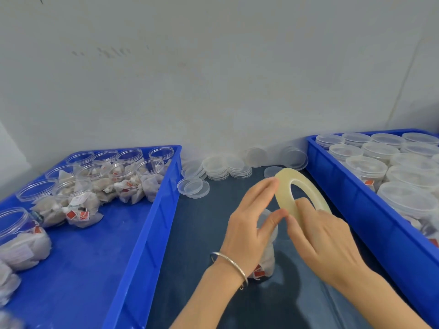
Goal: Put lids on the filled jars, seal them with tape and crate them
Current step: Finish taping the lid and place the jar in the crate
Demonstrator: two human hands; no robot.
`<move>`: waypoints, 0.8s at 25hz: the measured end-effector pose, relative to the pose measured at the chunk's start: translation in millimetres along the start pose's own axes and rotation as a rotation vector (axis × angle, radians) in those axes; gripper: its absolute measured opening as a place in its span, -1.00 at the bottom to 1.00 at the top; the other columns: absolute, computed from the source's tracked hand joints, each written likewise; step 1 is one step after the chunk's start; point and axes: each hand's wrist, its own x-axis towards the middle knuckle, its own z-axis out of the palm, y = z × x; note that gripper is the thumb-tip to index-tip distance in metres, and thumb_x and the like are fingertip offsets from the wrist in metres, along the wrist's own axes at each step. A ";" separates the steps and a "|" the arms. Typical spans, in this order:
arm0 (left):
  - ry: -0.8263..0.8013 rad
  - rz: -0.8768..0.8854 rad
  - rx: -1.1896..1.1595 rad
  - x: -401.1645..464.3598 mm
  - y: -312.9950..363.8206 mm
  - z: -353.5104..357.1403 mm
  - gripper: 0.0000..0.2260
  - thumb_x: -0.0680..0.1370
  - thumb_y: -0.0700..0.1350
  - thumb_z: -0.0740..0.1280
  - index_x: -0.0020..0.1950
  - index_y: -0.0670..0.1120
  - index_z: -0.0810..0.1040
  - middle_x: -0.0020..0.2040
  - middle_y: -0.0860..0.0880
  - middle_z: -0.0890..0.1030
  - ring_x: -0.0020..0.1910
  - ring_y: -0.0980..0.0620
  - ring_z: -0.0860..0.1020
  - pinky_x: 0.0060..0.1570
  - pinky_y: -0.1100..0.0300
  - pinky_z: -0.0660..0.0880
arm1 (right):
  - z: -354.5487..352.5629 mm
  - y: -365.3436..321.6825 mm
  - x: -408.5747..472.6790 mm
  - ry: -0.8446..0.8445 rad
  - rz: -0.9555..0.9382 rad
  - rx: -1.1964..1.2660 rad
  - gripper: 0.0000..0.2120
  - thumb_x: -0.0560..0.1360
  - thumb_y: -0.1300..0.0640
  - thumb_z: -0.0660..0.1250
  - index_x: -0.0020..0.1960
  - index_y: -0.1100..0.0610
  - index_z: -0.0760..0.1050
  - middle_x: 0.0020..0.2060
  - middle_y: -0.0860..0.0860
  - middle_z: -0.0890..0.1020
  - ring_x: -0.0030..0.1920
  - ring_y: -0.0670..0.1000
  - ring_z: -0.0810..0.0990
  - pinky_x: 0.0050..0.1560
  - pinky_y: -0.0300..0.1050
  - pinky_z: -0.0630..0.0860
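Holding one translucent yellowish tape roll [299,194] in my right hand [325,241], fingers curled; left hand [253,224] pinches its edge above one clear filled jar [267,255]; two blue plastic crates flank.

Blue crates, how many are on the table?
2. One blue crate sits on the left with open filled jars. The other blue crate sits on the right with lidded jars. Both run past the picture's edge.
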 end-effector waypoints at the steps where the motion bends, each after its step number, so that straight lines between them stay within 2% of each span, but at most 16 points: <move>1: -0.017 0.026 0.016 1.9 -4.2 -2.3 -0.61 0.57 -0.10 0.30 0.39 -0.05 0.39 0.36 0.14 0.41 0.36 0.28 0.35 0.33 0.37 0.29 | 3.0 0.1 2.1 -0.011 -0.018 -0.014 -0.62 0.50 -0.21 -0.13 -0.25 0.05 0.20 -0.56 -0.08 0.27 -0.54 -0.08 0.27 -0.49 -0.11 0.19; 3: 0.031 0.054 0.035 7.3 -11.3 -5.2 -0.64 0.56 -0.20 0.32 0.36 -0.12 0.44 0.33 0.10 0.44 0.34 0.29 0.37 0.31 0.39 0.31 | 8.7 0.3 8.2 -0.031 -0.024 -0.033 -0.59 0.58 -0.19 -0.16 -0.22 0.06 0.21 -0.55 -0.06 0.31 -0.51 -0.07 0.30 -0.45 -0.09 0.24; 5: 0.137 0.056 0.022 10.1 -13.6 -3.5 -0.66 0.53 -0.28 0.34 0.30 -0.16 0.50 0.26 0.09 0.50 0.27 0.31 0.43 0.23 0.42 0.38 | 12.0 -1.4 15.0 -0.045 -0.027 -0.051 -0.58 0.52 -0.21 -0.23 -0.20 0.06 0.21 -0.52 -0.05 0.33 -0.50 -0.05 0.33 -0.44 -0.14 0.23; 7: 0.237 0.057 0.013 10.8 -15.3 1.0 -0.71 0.51 -0.32 0.35 0.24 -0.19 0.55 0.20 0.06 0.55 0.21 0.29 0.48 0.17 0.39 0.44 | 16.5 -3.8 19.8 -0.038 -0.022 -0.037 -0.62 0.48 -0.21 -0.21 -0.19 0.06 0.18 -0.53 -0.07 0.31 -0.52 -0.06 0.30 -0.47 -0.18 0.14; 11: 0.288 0.069 0.012 9.6 -20.3 11.8 -0.75 0.52 -0.35 0.33 0.19 -0.21 0.59 0.19 -0.02 0.57 0.21 0.23 0.50 0.21 0.30 0.46 | 20.6 -5.8 26.8 -0.014 0.068 0.049 -0.68 0.49 -0.20 -0.18 -0.22 -0.01 0.16 -0.51 -0.09 0.31 -0.53 -0.08 0.30 -0.47 -0.22 0.11; 15: 0.173 0.017 -0.061 12.8 -18.8 9.2 -0.73 0.59 -0.27 0.25 0.28 -0.11 0.51 0.29 0.04 0.51 0.30 0.27 0.43 0.28 0.32 0.38 | 19.7 -7.4 25.7 0.050 0.100 0.095 -0.69 0.64 -0.07 -0.01 -0.26 -0.02 0.17 -0.53 -0.08 0.30 -0.53 -0.05 0.28 -0.46 -0.19 0.12; 18: 0.068 -0.042 -0.120 21.4 -14.6 -0.4 -0.73 0.64 -0.17 0.17 0.32 -0.08 0.48 0.28 0.13 0.50 0.31 0.29 0.41 0.27 0.38 0.34 | 16.2 -12.6 12.9 0.123 0.013 0.039 -0.63 0.52 -0.13 0.00 -0.25 0.11 0.35 -0.59 -0.09 0.27 -0.61 -0.07 0.25 -0.55 -0.20 0.13; 20: 0.004 -0.097 -0.152 27.2 -12.1 -7.7 -0.73 0.64 -0.14 0.16 0.30 -0.09 0.51 0.26 0.11 0.54 0.29 0.28 0.44 0.25 0.38 0.36 | 13.0 -14.2 5.7 0.193 -0.054 0.006 -0.62 0.49 -0.08 0.08 -0.27 0.20 0.42 -0.60 -0.11 0.27 -0.63 -0.04 0.21 -0.59 -0.25 0.11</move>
